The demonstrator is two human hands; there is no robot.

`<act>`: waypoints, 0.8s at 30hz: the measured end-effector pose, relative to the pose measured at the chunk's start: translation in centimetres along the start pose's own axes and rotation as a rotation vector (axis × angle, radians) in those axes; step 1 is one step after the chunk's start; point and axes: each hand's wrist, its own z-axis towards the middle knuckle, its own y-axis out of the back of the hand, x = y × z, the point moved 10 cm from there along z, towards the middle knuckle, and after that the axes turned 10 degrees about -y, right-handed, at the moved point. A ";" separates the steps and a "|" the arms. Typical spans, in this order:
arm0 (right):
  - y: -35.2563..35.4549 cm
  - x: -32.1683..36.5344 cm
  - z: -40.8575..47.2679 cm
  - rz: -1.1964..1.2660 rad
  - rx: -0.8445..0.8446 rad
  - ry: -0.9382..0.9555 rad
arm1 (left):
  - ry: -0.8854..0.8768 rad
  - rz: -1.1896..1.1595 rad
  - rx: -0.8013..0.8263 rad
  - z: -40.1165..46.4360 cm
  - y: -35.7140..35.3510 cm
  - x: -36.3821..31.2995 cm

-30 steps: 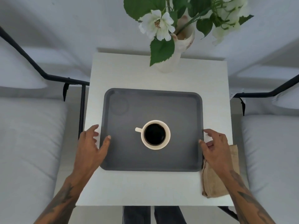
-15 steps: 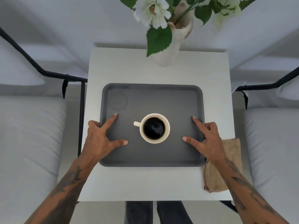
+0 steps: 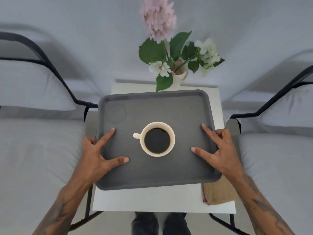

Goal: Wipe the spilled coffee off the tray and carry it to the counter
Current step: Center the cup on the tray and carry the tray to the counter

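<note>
A dark grey tray (image 3: 152, 177) is held above the small white table (image 3: 147, 199), its surface dry apart from a faint ring mark at the far left. A cream cup (image 3: 158, 139) full of black coffee stands at its middle. My left hand (image 3: 98, 155) grips the tray's left edge, thumb and forefinger spread on top. My right hand (image 3: 220, 150) grips the right edge the same way. A folded brown cloth (image 3: 218, 194) lies on the table's near right corner, partly under the tray.
A vase of white and pink flowers (image 3: 176, 65) stands at the table's far edge, just beyond the tray. Grey cushioned seats with black metal frames (image 3: 55, 72) flank the table on both sides. My feet (image 3: 160, 223) show below the table's near edge.
Both hands went from the tray's sides to gripping its edges. The tray has risen off the table toward me, and the view has pulled back and up.
</note>
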 end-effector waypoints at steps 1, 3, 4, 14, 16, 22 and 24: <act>1.4 1.6 -0.4 0.015 -0.020 0.019 | -0.003 -0.024 -0.019 -0.6 1.6 -1.1; 4.0 4.9 -1.5 0.035 -0.046 0.059 | -0.014 -0.046 -0.052 -1.9 4.8 -3.4; 5.3 6.6 -2.0 0.039 -0.049 0.078 | -0.018 -0.054 -0.069 -2.8 6.5 -4.7; 18.5 23.1 -7.3 0.029 -0.078 0.309 | -0.031 -0.104 -0.300 -12.3 21.9 -16.4; 20.3 26.0 -8.6 0.012 -0.052 0.361 | -0.033 -0.119 -0.380 -15.0 24.5 -18.0; 22.5 34.8 -14.4 -0.008 0.023 0.513 | -0.007 -0.140 -0.597 -24.6 32.0 -20.0; 22.4 37.7 -16.8 0.005 0.055 0.564 | 0.015 -0.149 -0.657 -28.2 34.4 -19.7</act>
